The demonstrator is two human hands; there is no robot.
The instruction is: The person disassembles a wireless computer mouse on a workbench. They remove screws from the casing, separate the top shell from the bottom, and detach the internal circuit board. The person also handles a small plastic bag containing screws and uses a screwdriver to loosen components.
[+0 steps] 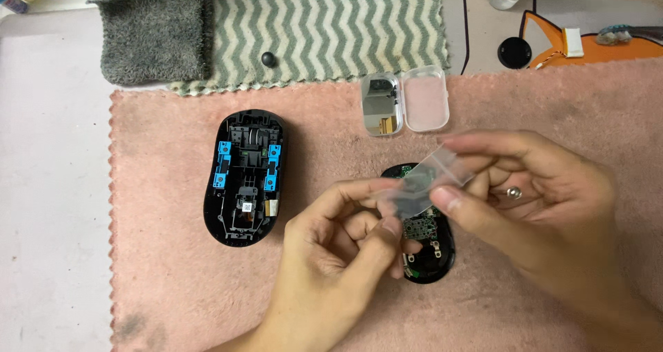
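A small clear plastic bag [429, 183], crumpled, hangs above the open mouse base [429, 248].

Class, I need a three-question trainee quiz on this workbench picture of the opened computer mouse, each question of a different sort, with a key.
1. True or false: both hands grip the small clear plastic bag.
2. Which half of the mouse lies under the hands: A, the shell with blue parts, or B, the base with the circuit board?
3. What stands open on the pink towel above the hands?

Key
1. True: the left hand and the right hand pinch it between their fingers.
2. B.
3. A small clear hinged case, its lid folded back.
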